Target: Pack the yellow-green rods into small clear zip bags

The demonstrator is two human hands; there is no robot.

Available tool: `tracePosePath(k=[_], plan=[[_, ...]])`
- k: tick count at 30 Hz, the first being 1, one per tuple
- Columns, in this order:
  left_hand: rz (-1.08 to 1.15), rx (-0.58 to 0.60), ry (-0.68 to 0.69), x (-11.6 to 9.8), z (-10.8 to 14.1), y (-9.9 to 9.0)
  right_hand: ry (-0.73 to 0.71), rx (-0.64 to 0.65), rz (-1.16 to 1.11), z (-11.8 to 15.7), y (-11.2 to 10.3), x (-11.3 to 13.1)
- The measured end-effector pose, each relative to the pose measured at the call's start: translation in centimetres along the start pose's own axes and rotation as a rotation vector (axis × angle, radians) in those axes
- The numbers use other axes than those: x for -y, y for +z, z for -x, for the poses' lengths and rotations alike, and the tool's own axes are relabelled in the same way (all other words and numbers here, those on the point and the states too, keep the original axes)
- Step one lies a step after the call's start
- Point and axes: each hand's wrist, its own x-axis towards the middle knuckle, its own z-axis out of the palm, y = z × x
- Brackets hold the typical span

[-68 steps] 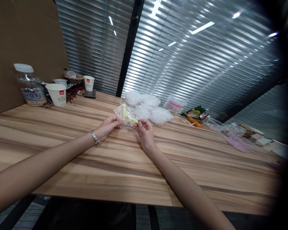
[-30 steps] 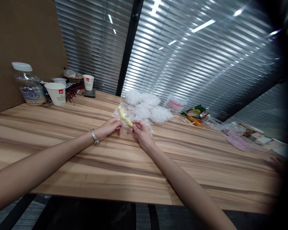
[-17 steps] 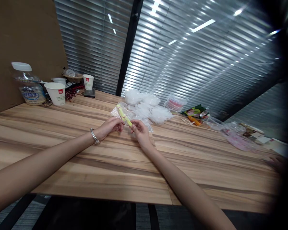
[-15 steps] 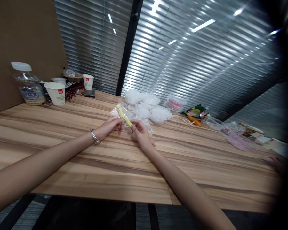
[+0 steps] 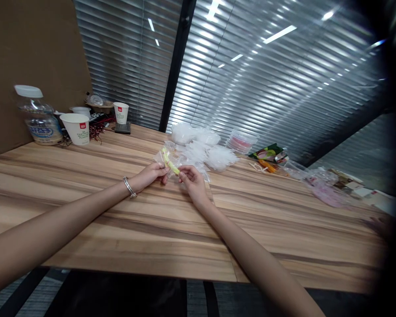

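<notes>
Both of my hands hold a small clear plastic bag with a yellow-green strip point(image 5: 171, 165) in it, over the middle of the table. My left hand point(image 5: 154, 173), with a silver bangle at the wrist, pinches the bag's left side. The fingers of my right hand point(image 5: 192, 179) close on the lower right end of the strip. The bag's upper part fans out behind my fingertips. Just beyond lies a heap of clear and whitish plastic bags point(image 5: 201, 149). The exact grip of the fingertips is too small to make out.
Paper cups point(image 5: 77, 128), a large plastic jar point(image 5: 41, 121) and a small black device point(image 5: 122, 128) stand at the back left. Stacked clear tubs point(image 5: 240, 141), an orange item point(image 5: 267, 166) and a pink plastic bag point(image 5: 330, 191) lie to the right. Another person's hand point(image 5: 378, 224) shows at the far right.
The strip and bag have shifted slightly down and right, and the strip looks more bent. My left fingers have moved a little lower along it. My right hand has barely moved.
</notes>
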Motion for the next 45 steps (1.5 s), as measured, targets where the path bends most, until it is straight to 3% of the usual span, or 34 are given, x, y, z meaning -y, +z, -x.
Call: tracePosePath(k=[5, 11, 18, 22, 32, 37, 45], plan=[[-0.142, 0.016, 0.031, -0.6, 0.2, 0.2, -0.020, 0.005, 0.026, 0.4, 0.3, 0.2], [0.047, -0.080, -0.063, -0.5, 0.2, 0.6, -0.010, 0.014, 0.003, 0.3, 0.4, 0.6], [0.167, -0.237, 0.136, -0.2, -0.2, 0.5, 0.008, 0.002, -0.029, 0.2, 0.3, 0.5], [0.143, -0.323, 0.172, -0.4, 0.1, 0.5, 0.003, -0.049, -0.005, 0.1, 0.1, 0.3], [0.064, -0.294, 0.128, -0.7, 0.0, 0.6, -0.046, -0.108, 0.105, -0.2, -0.6, 0.0], [0.071, -0.290, 0.087, -0.4, 0.1, 0.5, -0.019, -0.112, 0.024, -0.6, -1.1, -1.0], [0.096, -0.166, 0.044, -0.5, 0.2, 0.3, 0.032, -0.057, 0.012, -0.6, -1.3, -1.1]])
